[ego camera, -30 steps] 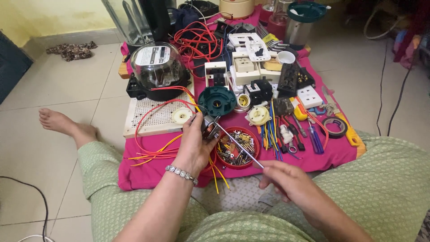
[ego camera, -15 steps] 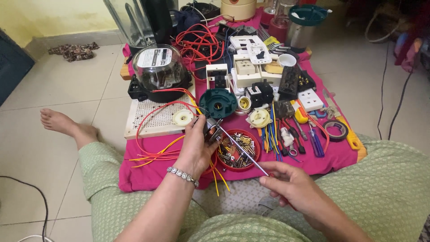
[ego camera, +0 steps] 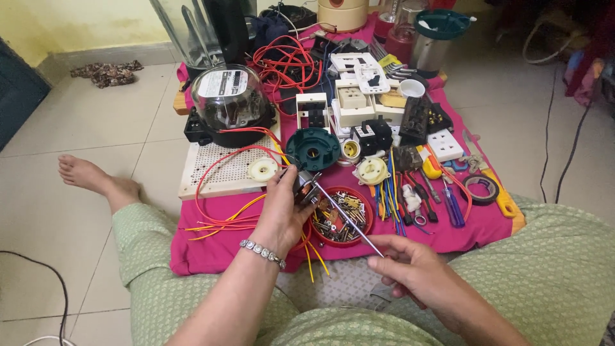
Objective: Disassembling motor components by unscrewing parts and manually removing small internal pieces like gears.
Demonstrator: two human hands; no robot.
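Note:
My left hand point(ego camera: 282, 208) grips a small metal electrical part point(ego camera: 307, 186) with wires, held over the pink cloth point(ego camera: 211, 256). In my right hand point(ego camera: 410, 269) is a long thin screwdriver point(ego camera: 346, 218), its shaft slanting up-left so the tip meets the part. Just beneath the shaft sits a red round dish of screws and small metal bits point(ego camera: 339, 218). A teal round cover point(ego camera: 312, 148) lies just beyond my left hand. Red and yellow wires point(ego camera: 218, 211) trail from under my left hand.
A perforated white board point(ego camera: 221, 173), a glass-domed meter point(ego camera: 227, 102), white sockets and switches point(ego camera: 359, 96), screwdrivers and pliers point(ego camera: 429, 192), a tape roll point(ego camera: 480, 189) and blender jars point(ego camera: 435, 32) crowd the cloth. My bare foot point(ego camera: 90, 179) rests on the tiled floor at left.
My right hand has slid slightly left and up with the screwdriver; the left hand keeps hold of the part. The view has shifted a little.

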